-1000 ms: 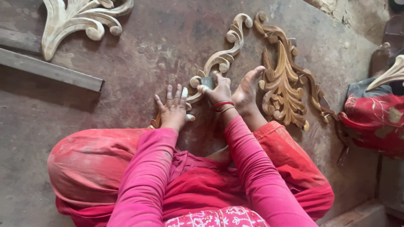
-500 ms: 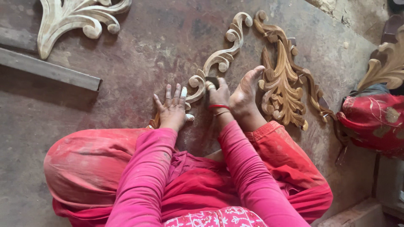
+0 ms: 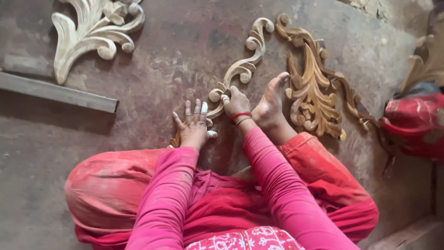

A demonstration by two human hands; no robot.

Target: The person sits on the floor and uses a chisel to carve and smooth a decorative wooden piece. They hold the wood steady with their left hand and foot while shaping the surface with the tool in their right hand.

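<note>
- Left hand [image 3: 194, 125] lies flat, fingers spread, pinning the pale scroll carving [image 3: 240, 69] to the floor [image 3: 152, 60].
- Right hand [image 3: 236, 103] is closed on the scroll's curl; what it grips, I cannot tell.
- Best to keep that flat pressure steady.

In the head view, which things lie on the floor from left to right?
Pale carved leaf ornament → left hand → slim carved scroll under the right hand → bare foot → darker carved ornament → red cloth bundle.

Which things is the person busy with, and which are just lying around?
In use: left hand and right hand, both on the pale scroll carving.

Lying about: brown leaf carving, big pale carving, wood strip, red cloth.
</note>
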